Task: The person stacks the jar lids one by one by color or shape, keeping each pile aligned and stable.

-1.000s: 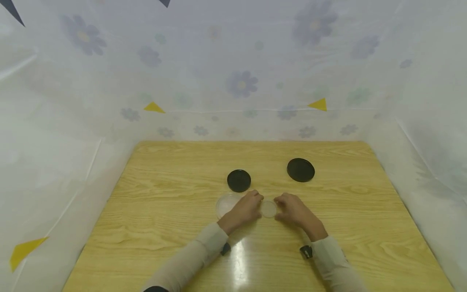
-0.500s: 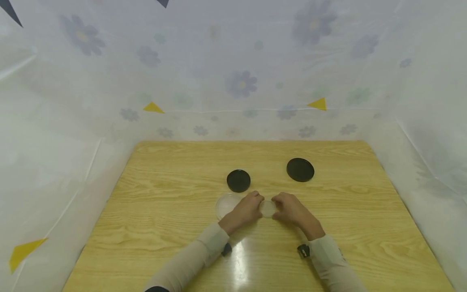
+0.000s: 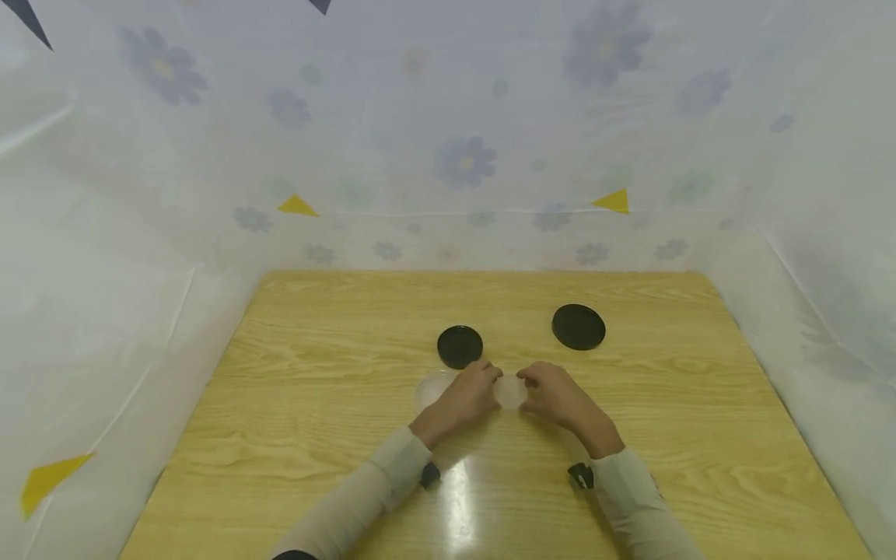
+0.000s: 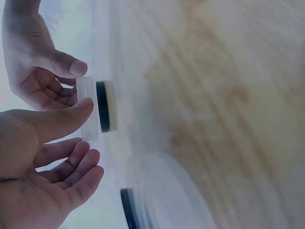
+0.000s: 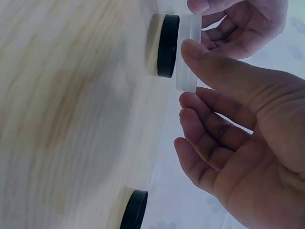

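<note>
Over the middle of the table, both hands hold a small clear round plastic lid (image 3: pixel 510 393), shallow and with a low rim. My left hand (image 3: pixel 465 398) pinches its left edge, the thumb (image 4: pixel 78 117) on the near side and fingers beyond. The opposite edge is pinched by my right hand (image 3: pixel 562 400), whose thumb (image 5: pixel 200 52) lies along the rim. In both wrist views the lid (image 5: pixel 189 71) stands edge-on, clear of the wood. Partly covered by the left hand, a larger clear round lid (image 3: pixel 428 389) lies on the table.
A small black round lid (image 3: pixel 460 347) lies just beyond the left hand. Farther back to the right is a bigger black round lid (image 3: pixel 578 327). The wood-grain table (image 3: pixel 315 327) is enclosed by white flowered sheeting (image 3: pixel 392 155) at the back and sides.
Both hands have risen slightly with the small clear lid, which now shows a little farther up in the head view. The other lids lie where they were.
</note>
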`<state>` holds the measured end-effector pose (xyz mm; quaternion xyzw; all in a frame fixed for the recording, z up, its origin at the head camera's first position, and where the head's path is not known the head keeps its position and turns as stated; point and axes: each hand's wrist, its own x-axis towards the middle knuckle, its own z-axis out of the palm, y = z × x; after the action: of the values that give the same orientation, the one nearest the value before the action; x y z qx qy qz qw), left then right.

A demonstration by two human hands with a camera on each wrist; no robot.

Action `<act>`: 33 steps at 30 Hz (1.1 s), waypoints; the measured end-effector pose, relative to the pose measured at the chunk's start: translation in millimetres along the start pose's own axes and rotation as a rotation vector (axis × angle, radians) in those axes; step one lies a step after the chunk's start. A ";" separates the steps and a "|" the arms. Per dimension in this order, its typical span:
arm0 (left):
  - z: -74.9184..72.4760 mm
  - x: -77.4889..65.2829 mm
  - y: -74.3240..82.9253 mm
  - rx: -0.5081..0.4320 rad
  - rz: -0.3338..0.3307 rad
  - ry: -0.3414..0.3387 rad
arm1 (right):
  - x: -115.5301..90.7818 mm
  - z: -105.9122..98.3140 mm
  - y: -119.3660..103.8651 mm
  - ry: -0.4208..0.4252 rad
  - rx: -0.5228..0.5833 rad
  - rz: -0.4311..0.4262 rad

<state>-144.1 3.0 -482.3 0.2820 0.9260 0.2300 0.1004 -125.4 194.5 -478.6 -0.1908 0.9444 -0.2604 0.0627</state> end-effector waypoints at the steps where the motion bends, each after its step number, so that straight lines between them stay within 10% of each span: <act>1: -2.8 -1.6 -0.4 -0.004 0.004 0.001 | 0.7 -0.8 -1.8 0.001 0.004 -0.003; 33: -40.4 -46.5 -48.0 -0.176 -0.031 0.113 | 44.3 15.4 -56.6 -0.048 0.069 -0.107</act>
<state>-141.5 -73.7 -467.5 0.2443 0.9106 0.3246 0.0760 -144.3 125.1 -463.4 -0.2450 0.9215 -0.2912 0.0780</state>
